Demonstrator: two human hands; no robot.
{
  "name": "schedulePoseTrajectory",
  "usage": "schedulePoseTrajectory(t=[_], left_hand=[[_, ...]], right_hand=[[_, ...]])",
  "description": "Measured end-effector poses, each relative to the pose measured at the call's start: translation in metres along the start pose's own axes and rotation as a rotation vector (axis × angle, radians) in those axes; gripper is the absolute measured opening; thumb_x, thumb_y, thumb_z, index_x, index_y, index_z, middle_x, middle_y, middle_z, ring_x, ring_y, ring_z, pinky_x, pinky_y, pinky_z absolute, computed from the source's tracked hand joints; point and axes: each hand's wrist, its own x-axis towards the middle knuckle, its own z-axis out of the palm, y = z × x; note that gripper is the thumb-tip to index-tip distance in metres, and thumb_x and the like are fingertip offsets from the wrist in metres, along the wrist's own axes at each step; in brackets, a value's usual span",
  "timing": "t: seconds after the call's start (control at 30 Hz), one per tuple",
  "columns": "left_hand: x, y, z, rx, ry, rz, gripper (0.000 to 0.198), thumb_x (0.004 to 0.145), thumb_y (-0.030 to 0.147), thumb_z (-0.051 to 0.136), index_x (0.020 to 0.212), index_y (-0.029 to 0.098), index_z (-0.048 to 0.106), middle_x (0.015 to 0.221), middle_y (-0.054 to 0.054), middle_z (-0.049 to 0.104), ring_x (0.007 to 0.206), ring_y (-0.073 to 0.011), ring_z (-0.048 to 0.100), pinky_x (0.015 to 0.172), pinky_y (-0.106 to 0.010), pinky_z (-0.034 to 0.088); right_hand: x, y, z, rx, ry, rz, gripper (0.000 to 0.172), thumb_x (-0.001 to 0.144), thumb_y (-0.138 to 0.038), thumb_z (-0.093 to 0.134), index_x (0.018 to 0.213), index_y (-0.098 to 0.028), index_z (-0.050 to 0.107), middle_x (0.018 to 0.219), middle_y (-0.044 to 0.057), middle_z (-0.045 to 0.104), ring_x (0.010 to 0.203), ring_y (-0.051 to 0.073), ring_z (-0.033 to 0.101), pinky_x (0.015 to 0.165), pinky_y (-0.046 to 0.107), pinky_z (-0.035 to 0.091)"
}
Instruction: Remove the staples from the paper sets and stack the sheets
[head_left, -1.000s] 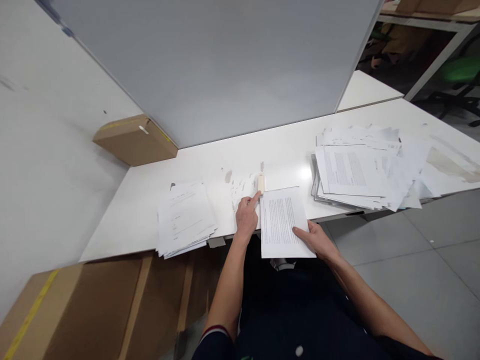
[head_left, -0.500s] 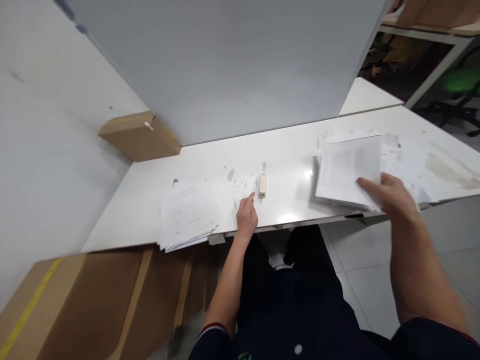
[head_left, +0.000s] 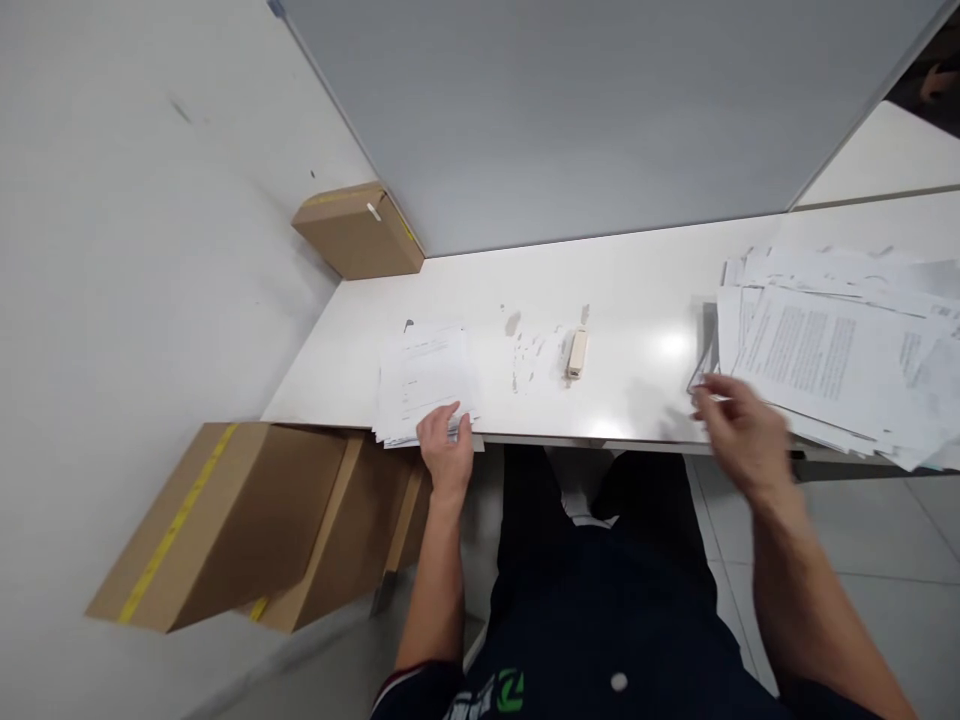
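Note:
A stack of printed papers (head_left: 427, 365) lies at the left of the white table, its lower edges uneven. My left hand (head_left: 446, 455) is at this stack's front right corner, touching it, thumb and fingers apart. On the right lies a larger, loosely spread pile of printed sheets (head_left: 810, 345). My right hand (head_left: 742, 435) is just beside that pile's left front corner, slightly blurred, its fingers curled but apart, and no sheet shows in it. Between the two piles sits a small cream-coloured stapler-like object (head_left: 577, 353), which neither hand touches.
A grey-white panel (head_left: 600, 120) stands along the back of the table (head_left: 637, 280). One cardboard box (head_left: 364, 235) sits at the table's back left corner. Larger cardboard boxes (head_left: 277, 520) stand below its left front edge. Dark marks spot the tabletop near the middle.
My right hand has let go of the papers it held, which now lie on the right pile. My left hand has moved from near the cream object to the left stack. The view has shifted left.

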Motion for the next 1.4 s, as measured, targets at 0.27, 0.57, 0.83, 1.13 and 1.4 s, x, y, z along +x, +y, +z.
schedulePoseTrajectory(t=[0.27,0.57,0.83,1.13,1.4], left_hand=[[0.026,-0.019,0.001,0.219,-0.367,-0.058,0.046,0.074,0.025,0.053,0.119,0.023,0.049,0.119,-0.009,0.053,0.111,-0.0280,0.044,0.091,-0.046,0.036],[0.033,-0.024,0.004,-0.049,-0.013,-0.223,0.031,0.086,0.035,0.037,0.081,0.015,0.060,0.073,-0.004,0.060,0.072,-0.0143,0.053,0.071,-0.027,0.042],[-0.018,0.048,-0.018,-0.188,0.002,0.250,0.021,0.085,0.019,0.041,0.096,0.018,0.058,0.095,-0.009,0.065,0.101,-0.0195,0.057,0.088,-0.038,0.041],[-0.067,0.084,-0.013,-0.268,-0.280,0.650,0.012,0.079,0.023,0.055,0.088,0.022,0.061,0.087,-0.001,0.068,0.105,-0.0197,0.055,0.094,-0.041,0.037],[-0.010,0.012,-0.016,-0.018,-0.021,0.041,0.017,0.082,0.027,0.049,0.081,0.017,0.062,0.087,-0.008,0.065,0.091,-0.0184,0.057,0.086,-0.037,0.044]], right_hand=[[-0.033,-0.042,0.095,0.344,-0.471,-0.148,0.028,0.082,-0.038,0.046,0.095,-0.021,0.063,0.075,0.004,0.066,0.064,0.018,0.060,0.064,0.029,0.044],[-0.033,-0.035,0.096,0.414,-0.474,-0.075,0.026,0.081,-0.040,0.047,0.091,-0.022,0.062,0.074,0.003,0.066,0.061,0.017,0.059,0.063,0.029,0.045],[-0.038,-0.065,0.088,1.043,-0.840,0.333,0.049,0.082,-0.055,0.040,0.111,-0.018,0.055,0.108,0.012,0.062,0.085,0.019,0.063,0.071,0.032,0.052],[-0.036,-0.048,0.088,0.805,-0.781,0.356,0.037,0.074,-0.039,0.059,0.095,-0.010,0.065,0.084,0.009,0.070,0.078,0.025,0.064,0.067,0.033,0.051],[-0.023,-0.017,0.076,0.740,-0.513,0.465,0.035,0.064,-0.038,0.068,0.088,-0.012,0.066,0.094,0.010,0.069,0.086,0.028,0.065,0.070,0.033,0.053]])
